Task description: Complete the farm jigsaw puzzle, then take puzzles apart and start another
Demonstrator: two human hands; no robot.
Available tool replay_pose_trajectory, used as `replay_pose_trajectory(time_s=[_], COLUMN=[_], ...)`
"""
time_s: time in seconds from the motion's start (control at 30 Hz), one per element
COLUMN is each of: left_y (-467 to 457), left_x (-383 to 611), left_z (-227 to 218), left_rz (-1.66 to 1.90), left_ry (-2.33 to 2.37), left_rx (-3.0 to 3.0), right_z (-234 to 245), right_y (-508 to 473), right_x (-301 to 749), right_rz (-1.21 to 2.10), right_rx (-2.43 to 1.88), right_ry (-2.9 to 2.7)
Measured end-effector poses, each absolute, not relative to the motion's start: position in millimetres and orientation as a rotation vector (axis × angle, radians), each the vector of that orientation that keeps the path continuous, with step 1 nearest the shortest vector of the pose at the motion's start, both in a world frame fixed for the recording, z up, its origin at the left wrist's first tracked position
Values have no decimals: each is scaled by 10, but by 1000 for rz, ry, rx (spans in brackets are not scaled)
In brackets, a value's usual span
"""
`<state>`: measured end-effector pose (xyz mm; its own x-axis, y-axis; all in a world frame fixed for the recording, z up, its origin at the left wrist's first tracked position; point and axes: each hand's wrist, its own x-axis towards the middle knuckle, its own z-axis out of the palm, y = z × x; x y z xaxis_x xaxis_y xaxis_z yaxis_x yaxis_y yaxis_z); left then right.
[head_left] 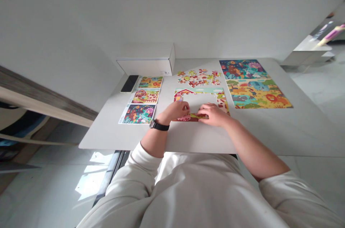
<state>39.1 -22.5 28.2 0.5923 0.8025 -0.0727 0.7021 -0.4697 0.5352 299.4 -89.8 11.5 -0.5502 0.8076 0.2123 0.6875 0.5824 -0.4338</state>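
Observation:
A partly built farm jigsaw puzzle [198,90] lies on the table in front of me, its border pieces joined around a bare middle. My left hand [178,110], with a black watch on the wrist, is at the border's lower left. Its fingers are curled together; what is between them, if anything, is hidden. On the lower border rests my right hand [212,114], fingers stretched out and thumb apart, touching the green and brown pieces. Loose puzzle pieces [201,78] are scattered just beyond the top border.
Three picture cards [145,96] line the left side, with a black phone [129,83] beside the farthest. A white box [145,66] stands at the back left. Two colourful pictures [258,93], one above the other, lie at the right. The table's front edge [199,152] is close to my body.

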Motion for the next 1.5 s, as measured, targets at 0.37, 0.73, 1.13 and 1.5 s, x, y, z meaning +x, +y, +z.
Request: replay_pose_trajectory(time_s=[0.37, 0.73, 1.13, 1.5], left_y=[261, 323, 304, 381], left_x=[-49, -260, -250, -306], left_z=[398, -28, -59, -244], left_rz=[523, 356, 214, 221], left_ry=[1103, 1009, 1080, 1045], left_rx=[2539, 2563, 2633, 2629], right_z=[476, 0, -92, -69], right_y=[-559, -545, -558, -541], right_x=[3901, 4152, 4193, 4222], right_rz=[227, 312, 275, 338], right_rx=[-1428, -1492, -1586, -1630], right_ry=[-2214, -2232, -2253, -2265])
